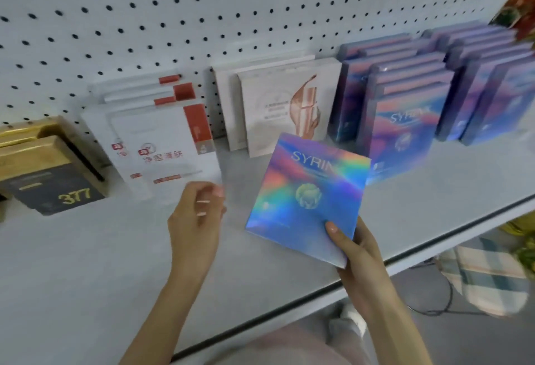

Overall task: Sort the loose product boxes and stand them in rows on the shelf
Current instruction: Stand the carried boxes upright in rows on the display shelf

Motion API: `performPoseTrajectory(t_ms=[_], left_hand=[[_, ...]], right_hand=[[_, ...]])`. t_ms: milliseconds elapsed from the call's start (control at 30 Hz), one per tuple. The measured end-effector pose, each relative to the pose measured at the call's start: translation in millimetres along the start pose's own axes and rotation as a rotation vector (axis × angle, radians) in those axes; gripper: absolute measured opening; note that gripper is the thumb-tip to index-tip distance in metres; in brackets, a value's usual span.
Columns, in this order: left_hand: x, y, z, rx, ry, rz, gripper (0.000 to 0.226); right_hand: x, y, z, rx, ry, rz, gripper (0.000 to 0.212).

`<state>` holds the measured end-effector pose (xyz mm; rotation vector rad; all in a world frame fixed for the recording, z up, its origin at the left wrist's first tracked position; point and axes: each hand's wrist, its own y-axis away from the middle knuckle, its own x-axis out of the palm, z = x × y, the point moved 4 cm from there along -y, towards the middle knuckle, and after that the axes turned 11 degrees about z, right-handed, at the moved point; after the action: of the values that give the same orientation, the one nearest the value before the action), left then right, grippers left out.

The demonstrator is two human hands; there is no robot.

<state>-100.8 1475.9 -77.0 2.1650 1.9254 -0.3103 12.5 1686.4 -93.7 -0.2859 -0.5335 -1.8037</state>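
My right hand (pixel 354 251) grips a holographic blue SYRINX box (pixel 307 190) by its lower right corner, thumb on the front, and holds it tilted above the white shelf (pixel 86 263). Rows of the same SYRINX boxes (pixel 405 109) stand at the back right. My left hand (pixel 197 214) hovers over the shelf with loosely curled fingers and holds nothing, just in front of the white-and-red boxes (pixel 162 144). Two white boxes with a copper pattern (pixel 278 104) stand upright in the middle.
Gold-and-black boxes marked 377 (pixel 49 173) stand at the far left. A white pegboard (pixel 202 11) backs the shelf. A red package (pixel 521 8) shows at the top right. Below the shelf edge lie a plaid cloth (pixel 486 275) and a cable.
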Motion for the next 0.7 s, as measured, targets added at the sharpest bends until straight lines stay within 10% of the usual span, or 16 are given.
performPoseTrajectory(t_ms=[167, 700], left_hand=[[108.3, 19.4, -20.3, -0.026, 0.141, 0.325, 0.042], [297.2, 36.5, -76.4, -0.023, -0.087, -0.140, 0.037]], right_hand=[[-60.2, -7.7, 34.9, -0.004, 0.044, 0.056, 0.041], [-246.3, -92.8, 152.2, -0.132, 0.783, 0.235, 0.041]])
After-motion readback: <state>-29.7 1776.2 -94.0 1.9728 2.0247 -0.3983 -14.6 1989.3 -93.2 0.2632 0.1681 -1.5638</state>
